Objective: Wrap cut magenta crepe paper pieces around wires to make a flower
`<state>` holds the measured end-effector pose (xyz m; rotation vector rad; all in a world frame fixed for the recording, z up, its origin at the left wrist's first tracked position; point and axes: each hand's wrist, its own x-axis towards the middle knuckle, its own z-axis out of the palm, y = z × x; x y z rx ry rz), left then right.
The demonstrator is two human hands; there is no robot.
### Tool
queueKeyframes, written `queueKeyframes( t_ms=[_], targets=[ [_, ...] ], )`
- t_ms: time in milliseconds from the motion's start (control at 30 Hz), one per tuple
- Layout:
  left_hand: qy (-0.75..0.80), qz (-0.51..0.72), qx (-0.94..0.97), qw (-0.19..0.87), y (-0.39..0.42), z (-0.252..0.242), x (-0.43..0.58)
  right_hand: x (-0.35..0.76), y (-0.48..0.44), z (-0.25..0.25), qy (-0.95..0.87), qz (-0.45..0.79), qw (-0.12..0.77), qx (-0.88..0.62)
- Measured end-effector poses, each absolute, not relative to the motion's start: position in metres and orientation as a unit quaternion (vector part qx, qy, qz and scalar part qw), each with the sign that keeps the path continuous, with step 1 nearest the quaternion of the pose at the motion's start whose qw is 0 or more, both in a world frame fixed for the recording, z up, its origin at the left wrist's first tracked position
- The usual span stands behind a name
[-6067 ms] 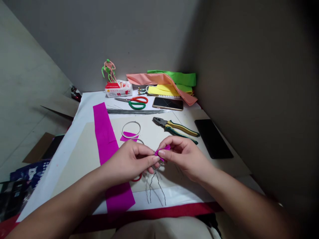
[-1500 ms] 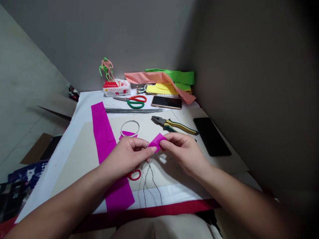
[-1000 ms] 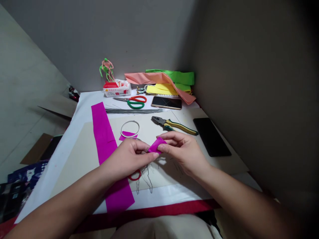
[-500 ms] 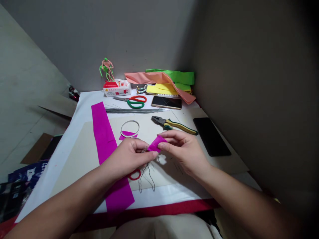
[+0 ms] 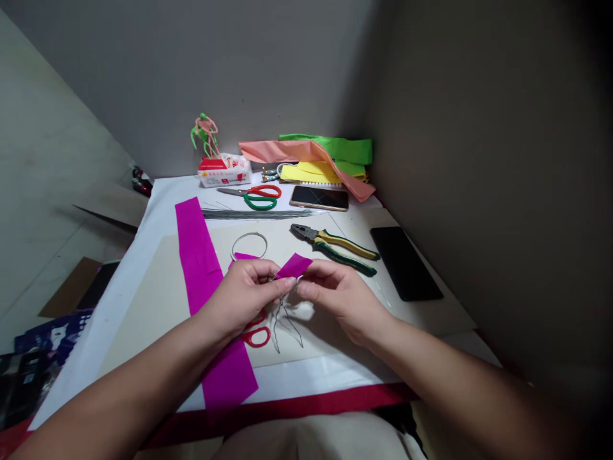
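My left hand [image 5: 244, 297] pinches the top of a thin twisted wire frame [image 5: 283, 327], which hangs down below the fingers. A small piece of magenta crepe paper [image 5: 293, 266] lies across the fingertips of both hands. My right hand [image 5: 341, 301] holds its right end. Red scissor handles [image 5: 256, 333] show just under my left hand, on a long magenta crepe paper strip [image 5: 228, 374]. Above that hand lie a wire ring [image 5: 249, 237] and a smaller magenta scrap [image 5: 242, 257]. Combination pliers [image 5: 332, 246] rest beyond my right hand.
A pale board [image 5: 158, 300] lies on a white-covered table. Farther back are green-handled scissors [image 5: 253, 195], a wire bundle [image 5: 256, 214], a phone [image 5: 318, 198], coloured paper strips [image 5: 306, 153] and a tissue pack [image 5: 224, 171]. A black tablet [image 5: 406, 263] lies right.
Both hands have dropped slightly toward me and the paper piece now lies flatter between them. The pliers' green handle and more of the red scissor handles have come into view.
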<state>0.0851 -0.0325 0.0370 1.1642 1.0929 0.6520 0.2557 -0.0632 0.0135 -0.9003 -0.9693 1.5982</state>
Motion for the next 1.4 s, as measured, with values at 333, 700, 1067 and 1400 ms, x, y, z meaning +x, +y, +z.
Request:
queueKeyframes(
  t_ms=[333,700,1067,1400],
  targets=[
    [0.494,0.266,0.556,0.613,-0.036,0.043,0.089,0.256,-0.065,0.015,-0.413,0.599,0.56,-0.395],
    [0.487,0.28,0.554,0.615,-0.039,0.04,0.09,0.26,-0.062,0.018,-0.406,0.614,0.547,-0.397],
    [0.449,0.318,0.518,0.656,-0.039,0.037,0.089,0.251,-0.065,0.011,-0.393,0.582,0.579,-0.415],
    [0.437,0.276,0.574,0.635,-0.036,0.033,0.086,0.252,-0.066,0.013,-0.403,0.56,0.587,-0.423]
  ],
)
